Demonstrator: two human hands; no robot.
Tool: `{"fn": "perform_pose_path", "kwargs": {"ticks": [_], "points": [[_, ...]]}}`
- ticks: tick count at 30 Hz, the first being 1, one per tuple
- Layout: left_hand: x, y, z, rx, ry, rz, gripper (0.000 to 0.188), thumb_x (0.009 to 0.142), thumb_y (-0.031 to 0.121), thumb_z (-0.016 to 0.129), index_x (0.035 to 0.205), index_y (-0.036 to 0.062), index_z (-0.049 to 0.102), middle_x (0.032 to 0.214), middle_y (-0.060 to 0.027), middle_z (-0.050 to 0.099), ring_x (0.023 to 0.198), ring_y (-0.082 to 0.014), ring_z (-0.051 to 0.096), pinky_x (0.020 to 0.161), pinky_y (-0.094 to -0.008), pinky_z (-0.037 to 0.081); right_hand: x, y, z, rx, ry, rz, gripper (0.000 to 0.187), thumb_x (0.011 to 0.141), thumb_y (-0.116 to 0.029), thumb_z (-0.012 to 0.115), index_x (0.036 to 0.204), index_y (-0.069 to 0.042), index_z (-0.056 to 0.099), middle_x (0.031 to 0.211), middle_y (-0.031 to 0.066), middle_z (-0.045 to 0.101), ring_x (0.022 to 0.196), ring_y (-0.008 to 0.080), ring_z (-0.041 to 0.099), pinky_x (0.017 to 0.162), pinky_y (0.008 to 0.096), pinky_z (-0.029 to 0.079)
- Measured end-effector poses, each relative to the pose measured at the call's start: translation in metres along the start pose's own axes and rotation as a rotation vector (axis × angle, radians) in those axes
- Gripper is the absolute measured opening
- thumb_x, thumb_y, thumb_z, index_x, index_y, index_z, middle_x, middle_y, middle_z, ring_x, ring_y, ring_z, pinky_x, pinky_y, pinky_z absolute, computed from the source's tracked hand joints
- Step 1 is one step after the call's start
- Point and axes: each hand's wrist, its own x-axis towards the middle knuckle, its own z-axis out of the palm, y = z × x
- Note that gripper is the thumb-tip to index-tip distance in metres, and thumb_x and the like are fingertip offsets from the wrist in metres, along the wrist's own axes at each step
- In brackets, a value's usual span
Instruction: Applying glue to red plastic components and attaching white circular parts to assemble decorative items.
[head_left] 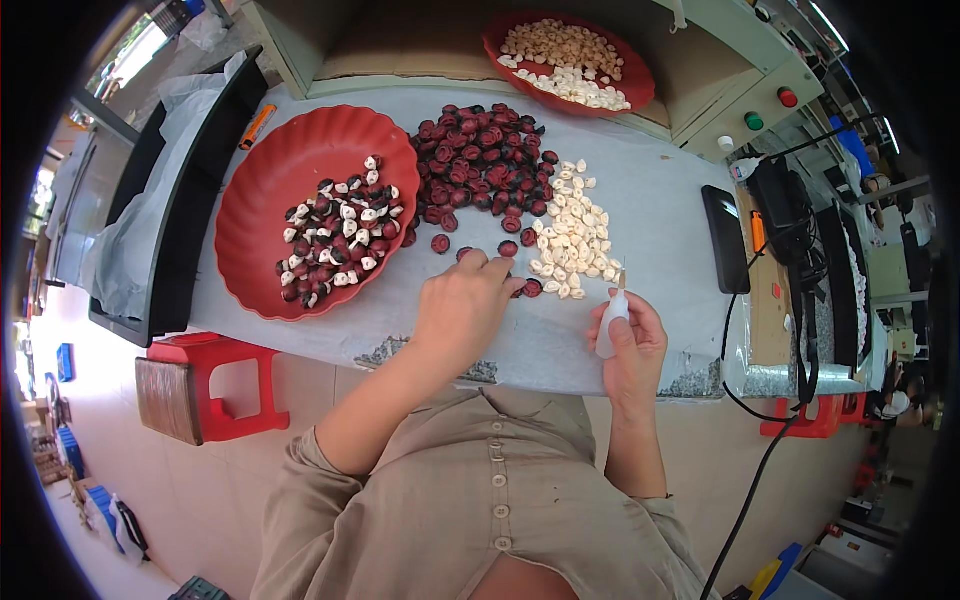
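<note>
My right hand (634,345) holds a small white squeeze bottle (611,325) with a thin needle tip pointing up. Left of it, my left hand (462,305) is bent over the table, fingers curled together. Its fingertips are at a few dark red, black-edged rosette pieces (531,288); whether one is pinched is hidden. Beyond that hand lies a heap of the same dark red pieces (480,160). Beside the heap, cream shell-shaped pieces (575,235) are spread near the bottle's tip. A red scalloped bowl (250,215) at the left holds red pieces joined with white ones.
A second red bowl (643,88) with cream and tan pieces stands at the back, partly inside a cabinet (290,45). At the left is a black tray (190,200) with an orange cutter (258,127) beside it. A phone (725,240) and cables lie right; a red stool (275,390) stands below.
</note>
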Motion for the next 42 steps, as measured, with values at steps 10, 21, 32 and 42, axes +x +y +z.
{"fn": "perform_pose_path", "kwargs": {"ticks": [10, 21, 32, 42], "points": [[-0.015, -0.020, -0.009, -1.277, -0.215, -0.373, 0.017, 0.079, 0.005, 0.053, 0.096, 0.0022, 0.052, 0.082, -0.0079, 0.057, 0.064, -0.0127, 0.052, 0.053, -0.0218, 0.041, 0.001, -0.006, 0.002, 0.196, -0.068, 0.109, 0.028, 0.076, -0.012, 0.059, 0.099, 0.000, 0.047, 0.085, 0.0094, 0.055, 0.075, 0.0115, 0.054, 0.057, 0.0195, 0.042], [-0.035, -0.027, 0.005, -2.055, -0.297, -0.514, 0.024, 0.081, 0.008, 0.050, 0.104, 0.0021, 0.051, 0.099, -0.0125, 0.054, 0.079, -0.0152, 0.053, 0.064, -0.0214, 0.045, -0.007, -0.024, 0.026, 0.147, -0.067, 0.033, 0.031, 0.064, 0.003, 0.067, 0.089, -0.001, 0.050, 0.088, 0.0081, 0.053, 0.080, 0.0120, 0.052, 0.070, 0.0224, 0.042], [-0.035, -0.030, 0.003, -2.094, -0.334, -0.552, 0.025, 0.081, 0.013, 0.052, 0.102, 0.0006, 0.052, 0.097, -0.0127, 0.055, 0.076, -0.0139, 0.054, 0.062, -0.0197, 0.047, -0.011, -0.021, 0.043, -0.410, -0.232, -0.482, 0.025, 0.075, -0.012, 0.060, 0.090, 0.001, 0.046, 0.081, 0.0099, 0.049, 0.066, 0.0136, 0.045, 0.057, 0.0225, 0.038], [-0.034, -0.029, 0.005, -2.080, -0.331, -0.505, 0.025, 0.080, 0.014, 0.053, 0.100, -0.0006, 0.052, 0.095, -0.0124, 0.056, 0.074, -0.0132, 0.054, 0.061, -0.0201, 0.047, -0.009, -0.021, 0.045, -0.453, -0.240, -0.484, 0.025, 0.074, -0.010, 0.061, 0.090, 0.001, 0.046, 0.080, 0.0103, 0.049, 0.064, 0.0154, 0.045, 0.055, 0.0235, 0.037]]}}
